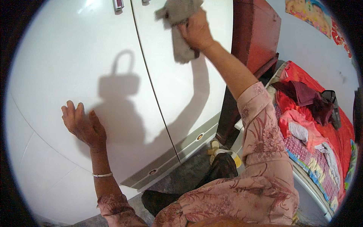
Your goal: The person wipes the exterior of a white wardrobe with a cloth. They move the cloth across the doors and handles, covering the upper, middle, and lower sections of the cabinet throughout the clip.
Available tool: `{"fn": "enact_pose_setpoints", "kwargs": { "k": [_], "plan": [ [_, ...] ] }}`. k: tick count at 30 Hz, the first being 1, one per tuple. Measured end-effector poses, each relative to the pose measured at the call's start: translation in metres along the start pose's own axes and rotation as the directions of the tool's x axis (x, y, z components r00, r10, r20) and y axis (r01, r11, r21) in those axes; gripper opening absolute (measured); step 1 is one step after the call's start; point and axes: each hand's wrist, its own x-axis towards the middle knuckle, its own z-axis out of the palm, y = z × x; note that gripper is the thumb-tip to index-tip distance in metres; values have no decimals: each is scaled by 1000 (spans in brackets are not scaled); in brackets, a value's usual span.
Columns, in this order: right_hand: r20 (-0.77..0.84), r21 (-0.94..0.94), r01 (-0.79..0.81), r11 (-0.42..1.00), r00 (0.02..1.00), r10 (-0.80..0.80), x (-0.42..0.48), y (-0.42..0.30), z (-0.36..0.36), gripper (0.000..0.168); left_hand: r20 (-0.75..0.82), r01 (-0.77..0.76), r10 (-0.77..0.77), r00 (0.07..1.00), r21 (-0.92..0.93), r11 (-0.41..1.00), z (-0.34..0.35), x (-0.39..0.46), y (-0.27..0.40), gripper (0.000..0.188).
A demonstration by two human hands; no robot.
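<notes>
A grey-brown cloth is bunched in my right hand, up against the right door of a glossy white cabinet. My left hand, a bracelet at its wrist, is raised before the left door with fingers spread and nothing in it; whether it touches the surface I cannot tell. Two handles show at the top edge, one of them a metal handle on the left door. My shadow falls over both doors. A grey band runs along the cabinet's foot.
Right of the cabinet stands a dark red wooden piece of furniture. Beyond my right arm is a bed with a red cover, a maroon cloth and other clothes. A white and yellow object lies on the floor near my leg.
</notes>
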Motion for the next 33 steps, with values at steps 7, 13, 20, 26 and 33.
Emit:
{"fn": "enact_pose_setpoints", "kwargs": {
  "k": [7, 13, 20, 26, 33],
  "plan": [
    [-156, -149, -432, 889, 898, 411, 19, 114, -4, 35, -119, -56, 51, 992, -42, 998, -3, 2, 6, 30],
    [-216, -52, -758, 651, 645, 733, -57, 99, -36, 43, -142, -42, 34, 989, -51, 998, -2, 2, 6, 29],
    [51, -57, -423, 904, 903, 426, -92, -31, -13, 59, -136, -57, 50, 989, -43, 997, -1, 3, 6, 29],
    [-132, 131, -589, 797, 787, 603, 19, 47, -18, 33, -140, -58, 49, 989, -59, 997, -3, 3, 6, 29],
    [106, -130, -245, 961, 960, 259, -34, 12, -41, 55, -122, -82, 78, 989, -21, 996, -3, 2, 6, 31]
  ]
}}
